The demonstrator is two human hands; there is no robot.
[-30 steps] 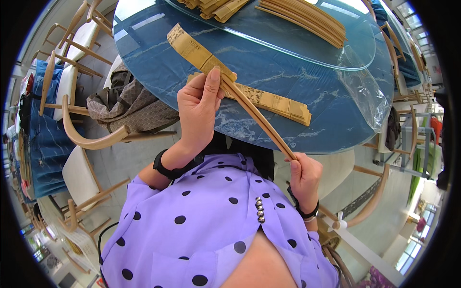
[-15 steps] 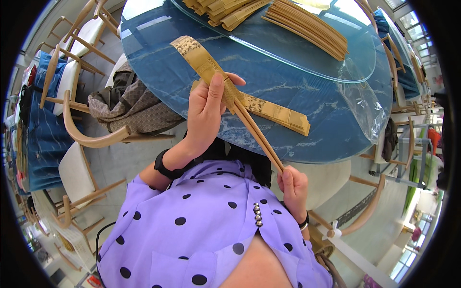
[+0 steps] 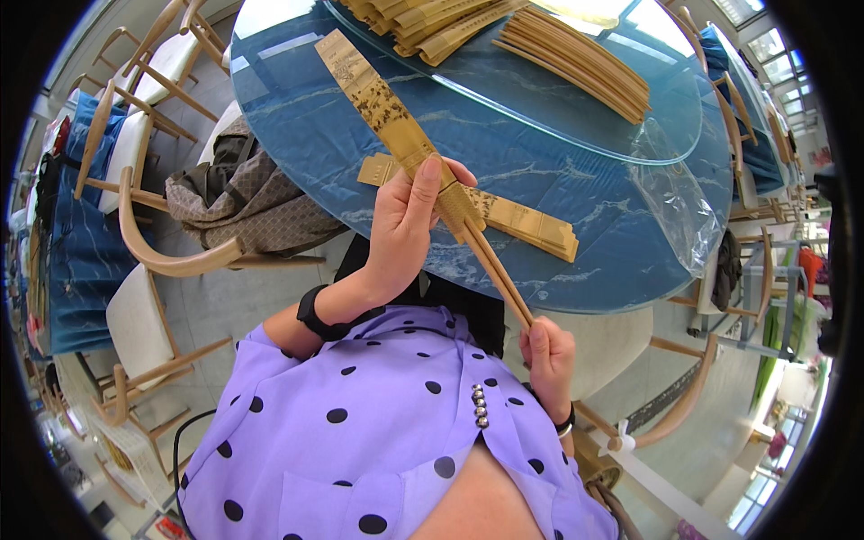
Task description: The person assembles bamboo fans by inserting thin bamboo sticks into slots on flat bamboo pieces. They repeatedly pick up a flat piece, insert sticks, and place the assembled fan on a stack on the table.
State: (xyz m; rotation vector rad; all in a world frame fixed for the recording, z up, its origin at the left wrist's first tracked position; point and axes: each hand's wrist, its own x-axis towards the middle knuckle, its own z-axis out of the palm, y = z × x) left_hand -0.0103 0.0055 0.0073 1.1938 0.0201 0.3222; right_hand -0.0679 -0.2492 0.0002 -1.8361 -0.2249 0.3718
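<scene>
My left hand (image 3: 405, 220) grips the lower part of a long gold-brown paper chopstick sleeve (image 3: 364, 85), thumb on top. The sleeve slants up and left over the table, its dark printed pattern showing. Out of its lower end come thin wooden chopsticks (image 3: 500, 274), their upper ends hidden inside. My right hand (image 3: 549, 360) is closed around their near ends, in front of my purple spotted top. Beneath my left hand, more flat paper sleeves (image 3: 531, 227) lie at the table's near side, partly covered by that hand and the held sleeve.
On the round blue marbled table (image 3: 301, 117) sits a glass turntable (image 3: 504, 112). It bears a pile of paper sleeves (image 3: 441, 27) and a stack of wooden chopsticks (image 3: 576, 63). A clear plastic bag (image 3: 679, 211) lies to the right. At left, a patterned bag (image 3: 238, 193) rests beside wooden chairs.
The sleeve and my left hand have shifted down and right along the chopsticks, leaving less of them exposed. The sleeve's curled upper end now lies straighter. My right hand has barely moved.
</scene>
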